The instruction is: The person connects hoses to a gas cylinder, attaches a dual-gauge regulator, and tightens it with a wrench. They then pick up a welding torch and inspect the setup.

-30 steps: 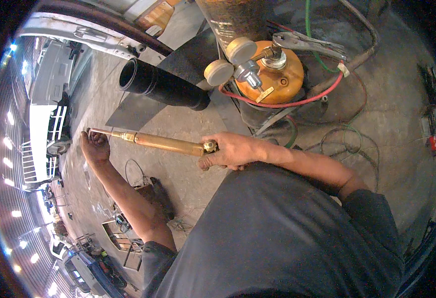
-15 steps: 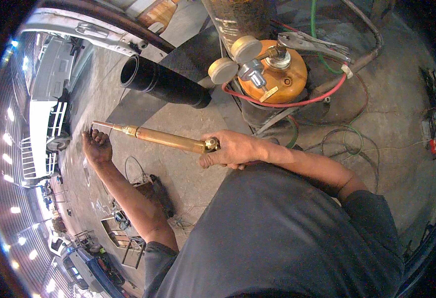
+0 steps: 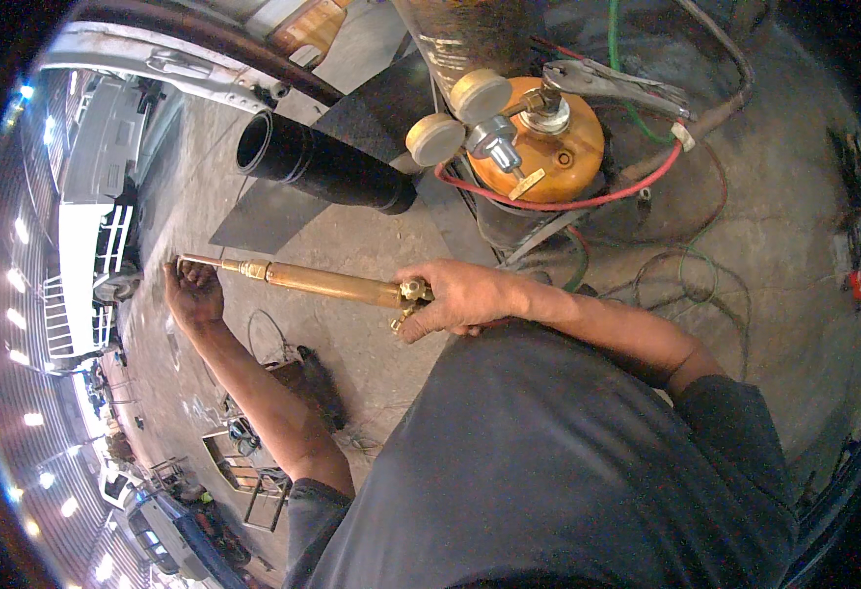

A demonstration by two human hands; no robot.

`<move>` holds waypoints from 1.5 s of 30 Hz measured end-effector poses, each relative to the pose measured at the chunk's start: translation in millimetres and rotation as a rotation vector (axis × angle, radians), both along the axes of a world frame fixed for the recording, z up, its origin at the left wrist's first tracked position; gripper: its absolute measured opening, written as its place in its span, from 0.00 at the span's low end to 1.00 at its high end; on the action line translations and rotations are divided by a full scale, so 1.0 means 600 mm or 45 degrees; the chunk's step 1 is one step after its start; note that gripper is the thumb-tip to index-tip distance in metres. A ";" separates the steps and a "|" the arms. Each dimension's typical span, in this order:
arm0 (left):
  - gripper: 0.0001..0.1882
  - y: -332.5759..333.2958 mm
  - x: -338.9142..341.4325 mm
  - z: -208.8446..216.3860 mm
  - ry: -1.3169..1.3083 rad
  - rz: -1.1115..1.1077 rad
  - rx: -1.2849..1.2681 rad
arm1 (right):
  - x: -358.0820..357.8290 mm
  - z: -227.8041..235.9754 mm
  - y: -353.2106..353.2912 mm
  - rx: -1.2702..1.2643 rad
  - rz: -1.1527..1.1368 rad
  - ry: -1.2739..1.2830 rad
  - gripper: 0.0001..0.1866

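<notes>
My right hand [image 3: 460, 297] is wrapped round the valve end of a brass gas torch [image 3: 332, 284], which lies nearly level in front of my body. Two small brass valve knobs show by the thumb and fingers. The thin copper-coloured torch tip [image 3: 202, 261] points left and reaches my left hand [image 3: 195, 294]. That hand is closed, with its fingertips up against the end of the tip. Whatever it may pinch there is too small to make out. No flame shows at the tip.
An orange-topped gas cylinder [image 3: 583, 147] with a two-gauge regulator [image 3: 494, 137] stands ahead, a red hose [image 3: 588, 206] looped across it. Left of it is a black rolled sheet [image 3: 332, 162]. Hoses [image 3: 691, 270] trail over the floor at right. A metal frame [image 3: 244, 471] stands lower left.
The torch has rolled slightly in my right hand, and a second valve knob now shows near the thumb. Its tip has dropped a little, closer onto my left fingers.
</notes>
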State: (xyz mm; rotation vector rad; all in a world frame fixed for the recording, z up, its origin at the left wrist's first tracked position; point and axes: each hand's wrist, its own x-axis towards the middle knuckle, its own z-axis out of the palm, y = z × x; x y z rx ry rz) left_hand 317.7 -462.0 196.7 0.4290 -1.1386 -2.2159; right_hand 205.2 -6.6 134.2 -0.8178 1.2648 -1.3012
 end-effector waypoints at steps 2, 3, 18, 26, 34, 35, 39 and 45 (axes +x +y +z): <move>0.23 0.001 -0.006 0.001 0.063 -0.079 0.004 | -0.001 0.004 0.001 -0.016 -0.029 -0.107 0.26; 0.26 0.006 -0.003 -0.001 0.110 -0.079 -0.005 | -0.002 0.005 0.002 -0.026 -0.043 -0.161 0.26; 0.18 0.405 -0.054 -0.104 -0.087 -0.478 0.267 | 0.017 -0.084 -0.018 -0.082 -0.109 -0.017 0.28; 0.20 0.404 -0.064 -0.085 -0.080 -0.502 0.110 | 0.042 -0.154 -0.070 -0.446 -0.342 0.278 0.28; 0.19 0.407 -0.081 -0.059 -0.024 -0.624 -0.061 | 0.031 -0.088 -0.044 -0.187 -0.294 0.200 0.27; 0.19 0.412 -0.086 -0.054 0.009 -0.648 -0.022 | 0.033 -0.096 -0.053 -0.230 -0.380 0.323 0.27; 0.21 0.425 -0.094 -0.042 0.095 -0.675 0.070 | 0.014 -0.069 -0.028 -0.240 -0.409 0.567 0.25; 0.20 0.432 -0.121 -0.023 0.282 -0.524 0.334 | -0.008 -0.051 0.104 -0.021 -0.587 0.933 0.26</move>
